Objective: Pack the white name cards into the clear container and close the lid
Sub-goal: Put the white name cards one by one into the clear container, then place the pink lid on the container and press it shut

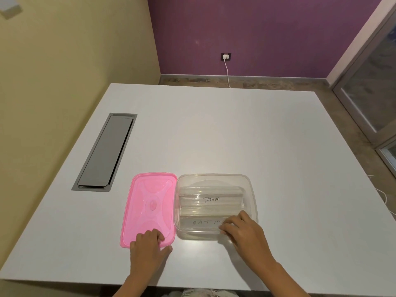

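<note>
A clear container [250, 189] stands open on the white table near the front edge. Inside it lie white name cards: one reading "PANDA" [211, 199] toward the back, another reading "BATM..." [201, 223] at the front. My right hand [242, 229] rests at the container's front right corner, fingers curled over the rim and touching the front card, hiding its last letters. The pink lid [150, 202] lies flat just left of the container. My left hand [149, 246] grips the lid's near edge, fingers on top and thumb at the corner.
A grey cable hatch [105, 153] is set into the table [235, 129] at the left. Beyond the far edge are a purple wall, a socket with a white cable [226, 61], and a glass door at the right.
</note>
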`<state>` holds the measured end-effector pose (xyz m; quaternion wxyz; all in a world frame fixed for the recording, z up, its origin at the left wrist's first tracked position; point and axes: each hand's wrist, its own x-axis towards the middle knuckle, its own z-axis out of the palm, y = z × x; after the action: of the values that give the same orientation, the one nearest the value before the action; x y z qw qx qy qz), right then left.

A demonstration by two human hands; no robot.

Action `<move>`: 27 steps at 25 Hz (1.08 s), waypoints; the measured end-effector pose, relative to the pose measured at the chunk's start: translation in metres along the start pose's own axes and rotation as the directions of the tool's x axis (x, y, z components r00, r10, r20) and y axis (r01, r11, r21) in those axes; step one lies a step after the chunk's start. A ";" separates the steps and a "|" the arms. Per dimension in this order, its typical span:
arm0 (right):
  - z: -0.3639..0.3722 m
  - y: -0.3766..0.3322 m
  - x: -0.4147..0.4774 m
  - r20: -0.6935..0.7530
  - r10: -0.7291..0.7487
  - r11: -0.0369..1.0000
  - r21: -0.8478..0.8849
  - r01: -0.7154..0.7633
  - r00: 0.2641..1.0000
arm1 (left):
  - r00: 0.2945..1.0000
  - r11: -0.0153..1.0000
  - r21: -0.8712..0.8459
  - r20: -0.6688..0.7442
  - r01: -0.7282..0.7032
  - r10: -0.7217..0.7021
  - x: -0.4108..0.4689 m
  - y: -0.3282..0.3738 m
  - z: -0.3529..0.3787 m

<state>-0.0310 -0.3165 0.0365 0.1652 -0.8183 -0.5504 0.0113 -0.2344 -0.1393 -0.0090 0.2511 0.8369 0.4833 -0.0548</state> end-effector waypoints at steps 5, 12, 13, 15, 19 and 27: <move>0.001 -0.001 0.003 0.007 0.024 0.999 0.032 -0.025 1.000 | 0.990 0.960 0.247 -0.006 -0.133 0.139 -0.009 0.003 -0.002; 0.002 0.001 -0.008 -0.094 0.171 0.984 0.072 -0.165 0.981 | 0.927 0.999 -0.023 -0.373 -0.041 0.029 -0.015 0.003 -0.039; 0.002 0.001 -0.010 -0.108 0.218 0.974 0.088 -0.209 0.970 | 0.898 0.998 -0.049 -0.439 -0.041 0.015 -0.014 0.008 -0.050; -0.001 0.000 -0.009 -0.121 0.302 0.951 0.109 -0.290 0.946 | 0.826 0.991 -0.126 -0.563 -0.035 -0.043 -0.008 0.022 -0.075; -0.011 -0.001 0.005 -0.141 0.421 0.897 0.212 -0.388 0.896 | 0.708 0.955 -0.284 -0.691 -0.079 -0.147 0.006 0.058 -0.122; -0.032 0.000 0.033 -0.070 0.571 0.661 0.631 -0.407 0.818 | 0.704 0.751 -0.553 -0.689 -0.361 -0.170 -0.001 0.113 -0.178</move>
<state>-0.0117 -0.2947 0.0721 0.4723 -0.8372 -0.2491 0.1178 -0.1673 -0.1015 0.1868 0.3254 0.6758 0.4810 0.4539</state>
